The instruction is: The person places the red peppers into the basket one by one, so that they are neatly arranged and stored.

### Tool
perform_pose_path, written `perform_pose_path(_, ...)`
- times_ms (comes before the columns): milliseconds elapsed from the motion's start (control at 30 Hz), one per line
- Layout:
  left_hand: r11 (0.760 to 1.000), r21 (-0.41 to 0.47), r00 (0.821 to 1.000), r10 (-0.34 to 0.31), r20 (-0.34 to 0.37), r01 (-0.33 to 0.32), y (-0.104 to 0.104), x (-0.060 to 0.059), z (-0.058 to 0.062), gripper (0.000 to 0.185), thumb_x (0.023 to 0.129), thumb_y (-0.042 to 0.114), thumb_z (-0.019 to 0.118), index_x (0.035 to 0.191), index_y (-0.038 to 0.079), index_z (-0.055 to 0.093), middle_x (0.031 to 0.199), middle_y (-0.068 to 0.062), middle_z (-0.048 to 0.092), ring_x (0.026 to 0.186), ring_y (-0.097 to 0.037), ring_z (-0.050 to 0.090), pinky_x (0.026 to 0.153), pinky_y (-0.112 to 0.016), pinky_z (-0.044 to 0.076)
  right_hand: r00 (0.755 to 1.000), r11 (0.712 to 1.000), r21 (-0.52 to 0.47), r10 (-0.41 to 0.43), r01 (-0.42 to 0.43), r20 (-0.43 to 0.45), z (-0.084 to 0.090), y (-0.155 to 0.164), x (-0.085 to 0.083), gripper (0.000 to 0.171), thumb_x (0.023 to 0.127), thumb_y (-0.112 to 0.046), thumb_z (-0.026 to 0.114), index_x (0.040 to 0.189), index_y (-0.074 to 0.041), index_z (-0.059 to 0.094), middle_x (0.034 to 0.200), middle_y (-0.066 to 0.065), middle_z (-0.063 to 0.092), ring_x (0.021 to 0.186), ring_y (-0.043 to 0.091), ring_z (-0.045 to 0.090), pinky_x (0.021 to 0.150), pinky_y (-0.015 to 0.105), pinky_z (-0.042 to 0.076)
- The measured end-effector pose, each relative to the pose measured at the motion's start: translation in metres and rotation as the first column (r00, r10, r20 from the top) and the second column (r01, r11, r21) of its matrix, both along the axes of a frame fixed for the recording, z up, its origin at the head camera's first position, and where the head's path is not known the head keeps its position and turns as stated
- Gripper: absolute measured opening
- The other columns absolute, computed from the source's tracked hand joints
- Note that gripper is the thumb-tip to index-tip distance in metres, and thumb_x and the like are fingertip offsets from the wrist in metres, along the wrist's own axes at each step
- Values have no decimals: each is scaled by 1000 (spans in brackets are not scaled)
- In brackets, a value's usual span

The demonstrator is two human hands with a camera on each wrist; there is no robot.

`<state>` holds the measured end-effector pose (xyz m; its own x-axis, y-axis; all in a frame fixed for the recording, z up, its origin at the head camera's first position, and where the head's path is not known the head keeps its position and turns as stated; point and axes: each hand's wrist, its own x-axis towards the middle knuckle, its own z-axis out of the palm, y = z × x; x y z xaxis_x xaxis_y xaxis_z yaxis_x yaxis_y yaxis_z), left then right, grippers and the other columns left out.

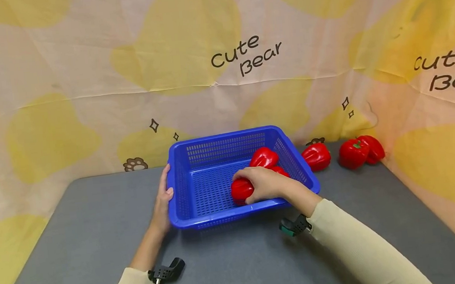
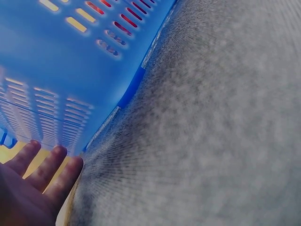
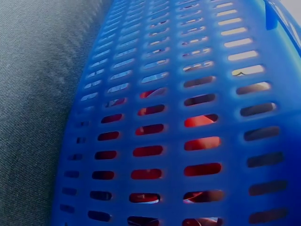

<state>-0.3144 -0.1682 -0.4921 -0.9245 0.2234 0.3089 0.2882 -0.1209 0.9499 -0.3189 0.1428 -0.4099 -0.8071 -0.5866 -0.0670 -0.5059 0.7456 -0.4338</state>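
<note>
A blue slotted basket (image 1: 180,160) sits on the grey table (image 1: 77,248). My right hand (image 1: 263,183) reaches over its near rim and grips a red bell pepper (image 1: 241,189) on the basket floor. Two more red peppers (image 1: 263,157) lie in the basket behind it. My left hand (image 1: 164,194) rests flat against the basket's left wall with straight fingers (image 2: 44,165). The right wrist view shows only the basket wall (image 3: 188,94) with red showing through the slots.
Three red peppers lie on the table right of the basket: one (image 1: 316,156) close by, two (image 1: 353,153) near the far right corner. A cloth backdrop (image 1: 219,60) with yellow patches hangs behind.
</note>
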Motion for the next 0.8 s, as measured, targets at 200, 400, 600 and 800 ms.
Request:
perform_pose_path(200, 1000, -6, 1000, 9, -8, -9, 0, -1, -1, 68, 98, 24, 28, 163, 29, 8, 170, -11, 13, 139, -34, 35, 94, -24, 53, 1000, 1000, 16, 16, -16, -3, 2, 1, 1, 60, 80, -20, 79, 136, -16, 58, 134, 6, 63, 119, 25, 59, 97, 48, 54)
perform_pose_path(400, 1000, 0, 1000, 9, -13, -9, 0, -2, -1, 69, 98, 24, 28, 164, 28, 7, 170, -12, 13, 138, -35, 37, 94, -24, 53, 1000, 1000, 6, 19, -19, 7, 4, 2, 2, 62, 80, -24, 81, 138, -18, 57, 136, 5, 62, 122, 25, 58, 98, 48, 54)
perform_pose_path(600, 999, -28, 1000, 18, -24, -18, -1, -2, -1, 69, 98, 26, 29, 163, 28, 8, 170, -11, 14, 138, -35, 37, 94, -23, 52, 999, 998, -55, -6, 8, 50, 5, 5, 4, 70, 81, -32, 82, 143, -15, 55, 139, 4, 62, 122, 23, 60, 99, 47, 54)
perform_pose_path(800, 999, -37, 999, 7, -31, -8, -1, -1, -1, 69, 98, 28, 29, 163, 30, 8, 170, -9, 14, 141, -38, 34, 95, -24, 52, 999, 999, -48, 26, -24, 26, 6, 9, 7, 63, 82, -29, 82, 139, -15, 59, 137, 5, 63, 123, 25, 58, 99, 48, 54)
